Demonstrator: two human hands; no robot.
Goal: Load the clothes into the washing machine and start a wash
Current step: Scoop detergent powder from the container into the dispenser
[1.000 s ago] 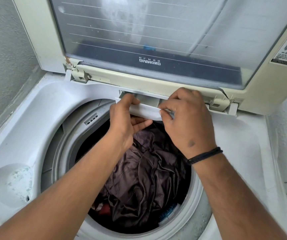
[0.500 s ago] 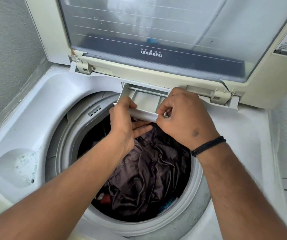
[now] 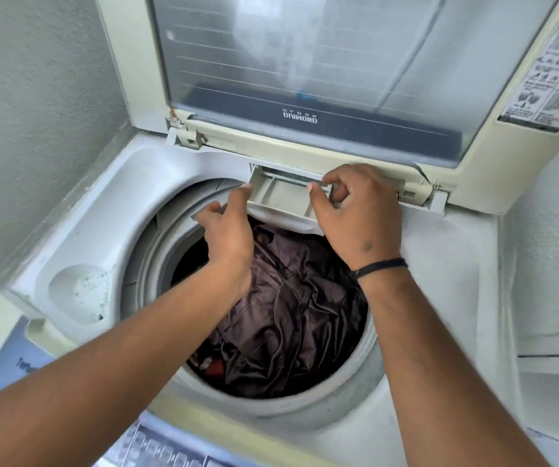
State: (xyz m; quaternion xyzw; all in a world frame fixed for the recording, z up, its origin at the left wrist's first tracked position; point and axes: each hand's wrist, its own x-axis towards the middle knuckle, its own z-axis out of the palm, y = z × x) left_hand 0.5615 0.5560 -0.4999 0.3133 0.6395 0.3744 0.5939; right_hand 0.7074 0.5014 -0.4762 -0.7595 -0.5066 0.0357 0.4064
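The top-loading washing machine [image 3: 446, 271] stands with its glass lid [image 3: 305, 62] raised. Dark brown clothes [image 3: 288, 315] fill the drum, with a bit of red fabric low on the left. A grey detergent drawer [image 3: 281, 197] is pulled out at the back rim, above the clothes. My left hand [image 3: 227, 230] is at the drawer's left corner, thumb tip touching it and fingers spread loosely to the left. My right hand [image 3: 355, 217] grips the drawer's right end, with thumb and curled fingers over its edge.
A round recess [image 3: 79, 291] sits in the machine's top at the left. The control panel [image 3: 156, 446] runs along the near edge. A grey wall [image 3: 35, 96] stands close on the left. An instruction sticker [image 3: 547, 72] is on the lid frame at the right.
The detergent drawer has come further out. My left hand has let go of its front and now only touches the left corner with the thumb. My right hand has shifted to the drawer's right end.
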